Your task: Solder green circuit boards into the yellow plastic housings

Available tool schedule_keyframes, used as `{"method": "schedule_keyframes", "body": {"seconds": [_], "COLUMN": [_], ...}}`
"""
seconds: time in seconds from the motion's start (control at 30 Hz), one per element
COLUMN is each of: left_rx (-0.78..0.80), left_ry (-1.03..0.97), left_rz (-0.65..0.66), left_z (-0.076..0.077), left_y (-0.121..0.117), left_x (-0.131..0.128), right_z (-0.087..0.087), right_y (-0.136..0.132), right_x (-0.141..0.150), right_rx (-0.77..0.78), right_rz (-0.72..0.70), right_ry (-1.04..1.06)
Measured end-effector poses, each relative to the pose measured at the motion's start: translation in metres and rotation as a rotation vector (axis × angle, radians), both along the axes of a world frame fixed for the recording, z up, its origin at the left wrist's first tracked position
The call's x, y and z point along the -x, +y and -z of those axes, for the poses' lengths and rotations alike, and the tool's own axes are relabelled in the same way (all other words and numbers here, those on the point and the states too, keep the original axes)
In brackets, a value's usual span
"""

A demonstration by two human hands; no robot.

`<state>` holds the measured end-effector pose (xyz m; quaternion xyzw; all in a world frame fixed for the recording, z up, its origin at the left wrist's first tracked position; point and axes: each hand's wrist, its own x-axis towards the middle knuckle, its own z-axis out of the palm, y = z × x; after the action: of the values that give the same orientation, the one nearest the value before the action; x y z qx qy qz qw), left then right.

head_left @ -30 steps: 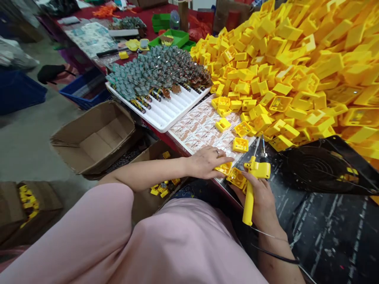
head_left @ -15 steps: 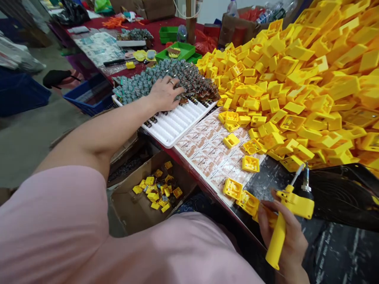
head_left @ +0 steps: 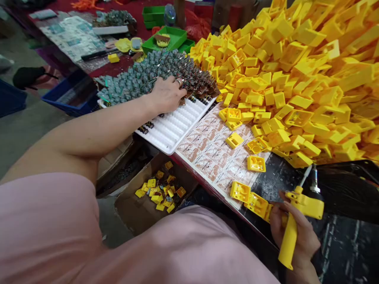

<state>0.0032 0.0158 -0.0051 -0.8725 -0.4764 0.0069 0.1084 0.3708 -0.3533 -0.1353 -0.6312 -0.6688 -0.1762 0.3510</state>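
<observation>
My left hand (head_left: 168, 94), a ring on one finger, reaches over a white ridged foam tray (head_left: 174, 130). Its fingers are curled onto a small brown circuit board (head_left: 182, 101) at the edge of a dense heap of grey-and-brown components (head_left: 139, 79); the fingertips are partly hidden. At the lower right, my right hand (head_left: 302, 232) is closed around a yellow pistol-shaped tool (head_left: 291, 232) with a pale, thin nozzle pointing up. A metal-tipped tool with a black collar (head_left: 315, 181) shows just behind it. Open yellow plastic cases (head_left: 257, 204) lie in a row beside this hand.
A large pile of yellow cases (head_left: 284, 90) covers the right and back of the table. Printed sheets (head_left: 213, 150) lie beside the tray. Below the table edge, a cardboard box (head_left: 133, 209) holds several yellow pieces. Green trays (head_left: 174, 37) stand at the back, a blue crate (head_left: 68, 98) at left.
The view has shifted slightly, so the far table drops out at the top. My left hand stays at the components' edge with fingers curled; my right hand keeps the yellow tool.
</observation>
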Motion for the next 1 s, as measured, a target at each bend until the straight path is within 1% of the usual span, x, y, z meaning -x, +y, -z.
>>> {"method": "schedule_keyframes", "body": {"seconds": [0.07, 0.13, 0.2, 0.3, 0.37, 0.47, 0.5, 0.57, 0.67, 0.77, 0.83, 0.9, 1.0], "left_rx": [0.067, 0.087, 0.076, 0.057, 0.038, 0.009, 0.002, -0.013, -0.084, -0.133, -0.156, -0.232, -0.479], "left_ry": [0.082, 0.145, 0.209, 0.334, 0.355, 0.283, 0.263, 0.241, 0.169, 0.053, -0.011, -0.061, -0.128], "left_rz": [-0.065, -0.093, -0.075, -0.005, -0.005, -0.086, -0.093, -0.064, 0.001, 0.013, 0.019, 0.041, 0.152], "left_z": [-0.008, -0.012, -0.012, -0.009, -0.005, 0.001, 0.003, 0.005, 0.002, -0.003, -0.004, -0.002, 0.004], "left_y": [-0.009, -0.014, -0.016, -0.013, -0.007, 0.007, 0.011, 0.015, 0.005, -0.014, -0.021, -0.02, -0.007], "left_x": [-0.006, -0.008, -0.007, -0.003, -0.003, -0.002, 0.0, 0.004, 0.014, 0.026, 0.036, 0.048, 0.063], "right_z": [-0.001, -0.003, -0.005, -0.009, -0.012, -0.017, -0.019, -0.022, -0.025, -0.025, -0.025, -0.025, -0.026], "right_y": [0.001, 0.003, 0.003, 0.004, 0.005, 0.007, 0.008, 0.009, 0.01, 0.008, 0.007, 0.006, 0.007], "right_x": [0.002, 0.003, 0.005, 0.006, 0.008, 0.011, 0.013, 0.016, 0.019, 0.021, 0.021, 0.021, 0.022], "right_rx": [0.009, -0.001, -0.018, -0.042, -0.053, -0.056, -0.055, -0.058, -0.064, -0.058, -0.043, -0.026, -0.025], "right_rz": [0.01, 0.003, -0.015, -0.052, -0.069, -0.085, -0.093, -0.109, -0.132, -0.137, -0.132, -0.134, -0.145], "right_ry": [-0.02, -0.028, -0.03, -0.03, -0.041, -0.059, -0.059, -0.05, -0.01, 0.031, 0.044, 0.057, 0.07]}}
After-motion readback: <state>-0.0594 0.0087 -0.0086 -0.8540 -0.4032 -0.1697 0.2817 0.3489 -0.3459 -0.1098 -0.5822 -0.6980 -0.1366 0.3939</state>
